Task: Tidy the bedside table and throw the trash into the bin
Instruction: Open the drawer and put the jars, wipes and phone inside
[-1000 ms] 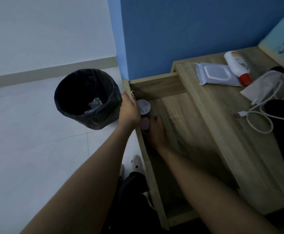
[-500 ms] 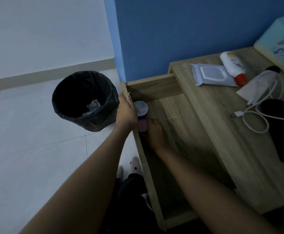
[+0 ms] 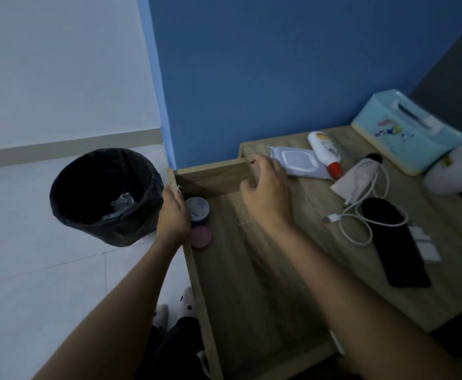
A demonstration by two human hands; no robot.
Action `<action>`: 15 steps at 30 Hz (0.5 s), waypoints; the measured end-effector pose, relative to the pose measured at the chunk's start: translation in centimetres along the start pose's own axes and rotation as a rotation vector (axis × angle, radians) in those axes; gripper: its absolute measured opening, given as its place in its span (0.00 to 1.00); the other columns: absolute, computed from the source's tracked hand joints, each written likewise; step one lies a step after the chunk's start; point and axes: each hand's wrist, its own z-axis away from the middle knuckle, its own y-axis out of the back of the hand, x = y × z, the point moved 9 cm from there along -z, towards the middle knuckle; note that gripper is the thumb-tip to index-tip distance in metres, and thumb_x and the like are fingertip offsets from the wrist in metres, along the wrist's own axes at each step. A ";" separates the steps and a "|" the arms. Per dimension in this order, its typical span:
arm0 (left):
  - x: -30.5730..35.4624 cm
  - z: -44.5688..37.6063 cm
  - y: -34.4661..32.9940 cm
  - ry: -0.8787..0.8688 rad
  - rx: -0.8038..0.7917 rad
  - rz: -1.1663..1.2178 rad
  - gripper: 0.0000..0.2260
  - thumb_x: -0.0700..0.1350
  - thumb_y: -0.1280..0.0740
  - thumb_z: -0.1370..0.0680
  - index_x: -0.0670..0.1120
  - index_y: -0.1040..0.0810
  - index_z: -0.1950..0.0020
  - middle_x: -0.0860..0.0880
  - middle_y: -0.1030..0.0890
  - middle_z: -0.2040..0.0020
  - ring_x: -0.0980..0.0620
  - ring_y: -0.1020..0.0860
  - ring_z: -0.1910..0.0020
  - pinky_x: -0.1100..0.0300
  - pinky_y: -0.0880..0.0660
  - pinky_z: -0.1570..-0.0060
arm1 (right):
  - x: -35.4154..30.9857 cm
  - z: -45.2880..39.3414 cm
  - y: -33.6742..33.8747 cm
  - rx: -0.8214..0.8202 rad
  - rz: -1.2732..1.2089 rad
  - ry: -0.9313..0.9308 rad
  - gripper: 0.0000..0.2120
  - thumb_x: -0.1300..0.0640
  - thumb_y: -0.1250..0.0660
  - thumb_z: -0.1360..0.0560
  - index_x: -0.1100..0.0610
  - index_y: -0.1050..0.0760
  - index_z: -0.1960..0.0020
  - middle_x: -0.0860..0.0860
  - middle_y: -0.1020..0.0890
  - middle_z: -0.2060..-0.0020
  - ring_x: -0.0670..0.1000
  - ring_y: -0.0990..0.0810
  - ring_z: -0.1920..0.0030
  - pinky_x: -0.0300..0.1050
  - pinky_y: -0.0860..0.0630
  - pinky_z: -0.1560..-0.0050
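Stood over the open drawer (image 3: 251,270) of the bedside table (image 3: 389,283). Left hand (image 3: 173,215) gripped the drawer's front rim, fingers curled over the edge. Right hand (image 3: 265,193) hovered above the drawer's far end, fingers loosely bent and apart, clamped on nothing. Wet-wipe pack (image 3: 297,163) lay just right of and beyond those fingertips, long axis running left to right; plainly nearer the right hand. Counted in the drawer: one blue jar (image 3: 198,211), one pink lid (image 3: 201,237). Counted on top: one pack, one white bottle (image 3: 325,153), one cable (image 3: 361,215), one tissue box (image 3: 405,133), one dark pouch (image 3: 394,242), possibly a phone case. One bin (image 3: 103,196) on the floor, left.
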 end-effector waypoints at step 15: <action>0.1 0.2 -0.1 0.006 0.012 0.020 0.21 0.51 0.53 0.17 0.48 0.47 0.24 0.37 0.29 0.31 0.37 0.28 0.34 0.42 0.29 0.38 | 9.7 -3.8 1.4 -0.346 0.401 -0.218 0.34 0.46 0.43 0.21 0.56 0.52 0.21 0.58 0.51 0.22 0.58 0.53 0.22 0.56 0.47 0.26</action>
